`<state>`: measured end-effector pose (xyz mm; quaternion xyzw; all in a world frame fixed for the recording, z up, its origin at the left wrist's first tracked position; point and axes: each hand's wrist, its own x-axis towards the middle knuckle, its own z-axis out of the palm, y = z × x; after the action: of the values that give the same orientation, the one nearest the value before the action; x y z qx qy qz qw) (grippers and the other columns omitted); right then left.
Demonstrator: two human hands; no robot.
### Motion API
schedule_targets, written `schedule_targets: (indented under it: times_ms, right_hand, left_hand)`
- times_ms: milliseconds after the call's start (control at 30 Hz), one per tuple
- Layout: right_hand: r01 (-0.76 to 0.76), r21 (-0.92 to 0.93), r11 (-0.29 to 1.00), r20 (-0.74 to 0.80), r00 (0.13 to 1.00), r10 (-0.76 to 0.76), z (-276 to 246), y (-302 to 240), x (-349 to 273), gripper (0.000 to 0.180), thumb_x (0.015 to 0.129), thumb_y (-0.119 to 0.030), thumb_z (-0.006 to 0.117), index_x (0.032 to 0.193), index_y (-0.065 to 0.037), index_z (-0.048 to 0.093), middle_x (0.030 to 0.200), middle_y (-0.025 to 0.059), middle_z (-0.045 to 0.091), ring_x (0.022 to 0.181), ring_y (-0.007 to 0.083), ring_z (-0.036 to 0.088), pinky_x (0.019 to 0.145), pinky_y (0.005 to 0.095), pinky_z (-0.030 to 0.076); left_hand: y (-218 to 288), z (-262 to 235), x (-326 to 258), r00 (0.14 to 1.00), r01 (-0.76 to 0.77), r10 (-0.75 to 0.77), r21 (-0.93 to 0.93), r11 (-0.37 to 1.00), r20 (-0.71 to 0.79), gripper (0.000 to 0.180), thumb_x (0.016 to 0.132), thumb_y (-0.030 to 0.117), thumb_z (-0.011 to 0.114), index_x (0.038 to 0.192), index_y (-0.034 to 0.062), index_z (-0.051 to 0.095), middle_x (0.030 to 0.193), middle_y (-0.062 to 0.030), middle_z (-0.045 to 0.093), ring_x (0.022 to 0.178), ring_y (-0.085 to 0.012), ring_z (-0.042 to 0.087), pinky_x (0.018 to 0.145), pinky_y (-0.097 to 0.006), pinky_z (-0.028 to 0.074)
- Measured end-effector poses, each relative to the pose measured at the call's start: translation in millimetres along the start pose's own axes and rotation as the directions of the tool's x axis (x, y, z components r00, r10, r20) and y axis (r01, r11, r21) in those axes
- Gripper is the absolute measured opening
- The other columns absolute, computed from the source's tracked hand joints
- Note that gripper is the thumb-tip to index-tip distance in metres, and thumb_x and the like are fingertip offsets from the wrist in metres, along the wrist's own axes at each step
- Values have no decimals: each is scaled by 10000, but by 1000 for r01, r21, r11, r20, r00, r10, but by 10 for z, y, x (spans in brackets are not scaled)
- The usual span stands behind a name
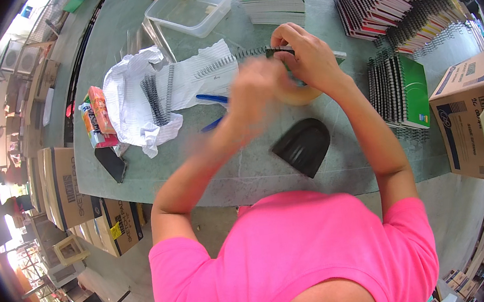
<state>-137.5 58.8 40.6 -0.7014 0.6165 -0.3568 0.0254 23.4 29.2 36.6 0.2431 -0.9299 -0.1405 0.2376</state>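
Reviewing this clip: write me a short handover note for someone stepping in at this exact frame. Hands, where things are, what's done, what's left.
Right hand: fingers pinch the end of a black wire spiral coil over a green-covered notebook, mostly hidden under the hands.
Left hand: motion-blurred beside the right; grip unclear.
Nearby: loose black coils on crumpled white paper, blue-handled tool, dark wedge-shaped object.
Done: bound green notebooks stacked right, more at top right.
Left: the coil sticks out far to the left, not yet seated.

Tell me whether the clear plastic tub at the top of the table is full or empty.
Empty. The clear plastic tub shows only the green table through its bottom and walls, and it has no lid on.
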Motion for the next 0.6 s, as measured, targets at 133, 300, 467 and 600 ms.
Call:
schedule_targets:
  times_ms: [133, 300, 467, 600]
  right_hand:
    - [-256, 107, 961, 103, 964, 245, -270, -45, -104, 169, 782, -125, 664, 923, -60, 596, 846, 53, 648, 801, 167, 617, 725, 304, 480]
    - [-417, 736, 533, 128, 859, 496, -260, 442, -537, 160, 794, -176, 689, 890, -49, 670, 839, 47, 670, 757, 83, 570, 706, 225, 449]
    - [-294, 877, 380, 62, 854, 517, -63, 359, -510, 182, 807, -197, 690, 886, -34, 665, 843, 22, 663, 704, 49, 520, 691, 200, 430]
    - [-291, 862, 415, 29, 845, 534, 3, 353, -557, 178, 807, -198, 690, 867, -33, 660, 814, 14, 654, 680, 46, 493, 654, 182, 404]
  left_hand:
    - [391, 554, -541, 955, 76, -26, -161, 984, 294, 323, 763, 158, 638, 1054, 49, 549, 962, -154, 538, 905, -331, 544, 746, -418, 463]
    - [190, -59, -140, 995, 27, -54, -288, 957, -85, 356, 757, 115, 640, 1107, 103, 578, 996, -159, 564, 917, -336, 557, 773, -403, 466]
    - [-157, -184, -53, 1000, 10, -10, -133, 991, 0, 221, 719, 29, 656, 939, 53, 650, 888, -128, 606, 842, -297, 589, 762, -334, 465]
    - [-31, -421, 85, 922, -65, 25, -93, 994, -385, 269, 705, 40, 675, 972, 63, 653, 883, -101, 607, 836, -277, 590, 759, -342, 467]
